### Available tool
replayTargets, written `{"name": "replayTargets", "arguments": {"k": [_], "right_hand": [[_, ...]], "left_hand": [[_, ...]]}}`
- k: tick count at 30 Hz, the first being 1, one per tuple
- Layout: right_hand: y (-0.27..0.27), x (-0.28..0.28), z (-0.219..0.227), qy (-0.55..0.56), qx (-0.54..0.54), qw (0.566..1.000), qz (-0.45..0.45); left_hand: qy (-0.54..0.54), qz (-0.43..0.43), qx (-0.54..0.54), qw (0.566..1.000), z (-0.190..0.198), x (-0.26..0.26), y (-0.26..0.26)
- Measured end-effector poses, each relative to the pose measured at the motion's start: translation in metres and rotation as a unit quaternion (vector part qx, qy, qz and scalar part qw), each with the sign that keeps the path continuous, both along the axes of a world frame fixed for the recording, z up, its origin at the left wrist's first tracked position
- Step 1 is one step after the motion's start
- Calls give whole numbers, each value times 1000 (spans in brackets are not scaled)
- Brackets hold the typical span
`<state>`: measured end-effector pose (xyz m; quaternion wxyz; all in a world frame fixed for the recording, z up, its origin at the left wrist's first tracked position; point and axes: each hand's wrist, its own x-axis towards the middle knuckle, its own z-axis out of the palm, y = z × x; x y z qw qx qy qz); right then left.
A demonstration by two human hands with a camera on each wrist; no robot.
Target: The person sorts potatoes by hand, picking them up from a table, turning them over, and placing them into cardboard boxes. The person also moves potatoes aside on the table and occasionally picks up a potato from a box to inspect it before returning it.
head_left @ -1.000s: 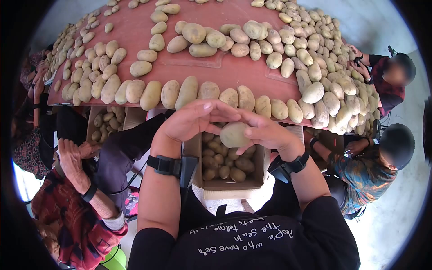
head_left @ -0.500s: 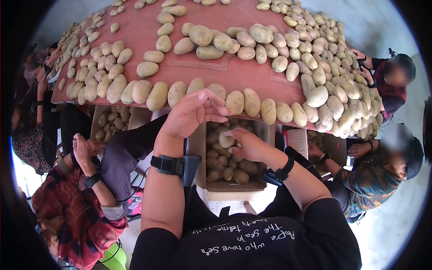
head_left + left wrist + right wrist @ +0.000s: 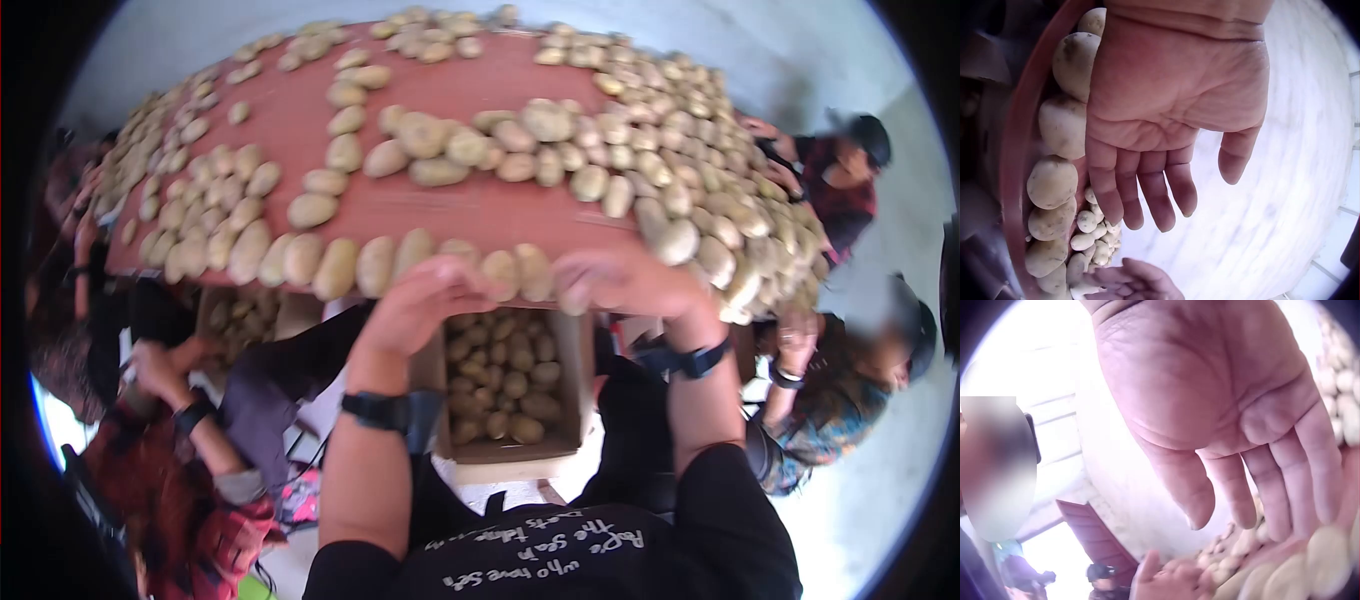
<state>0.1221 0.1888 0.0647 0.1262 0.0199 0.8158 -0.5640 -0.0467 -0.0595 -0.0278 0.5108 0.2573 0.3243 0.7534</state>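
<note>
Change: a second ago both hands cup one potato over the cardboard box (image 3: 505,385); half a second ago the right hand lowers it in; now both hands are up at the near edge of the desk (image 3: 420,205) and hold nothing.
Left hand (image 3: 425,300): palm bare in the left wrist view, fingers (image 3: 1147,197) straight and close together, hovering just beside the front row of potatoes (image 3: 340,265); touching them or not, I cannot tell.
Right hand (image 3: 625,280): blurred in the head view; the right wrist view shows an open palm, fingers (image 3: 1272,481) loosely spread, nothing in them.
Potato handled: no longer in either hand; judged to lie in the box among the others, not told apart.
Box: below the desk edge, between the forearms, well filled.
Meaning: one potato looks dealt with; the hands seem placed for another from the row.
</note>
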Motion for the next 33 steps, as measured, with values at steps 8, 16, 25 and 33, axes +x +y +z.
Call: {"name": "replayTargets", "arguments": {"k": [8,16,25,33], "right_hand": [[146,-79,-72,-34,506,846,-164],[123,-109,-95,-96,533,815,-206],[92,-90,-66,-139,506,839,-148],[101,-79,-100,0,507,853,-127]], "left_hand": [[-10,-14,-27,999,4,9,12],[-5,-26,-34,999,6,8,11],[-4,-26,-29,999,9,8,5],[5,-26,-49,998,7,10,5]]}}
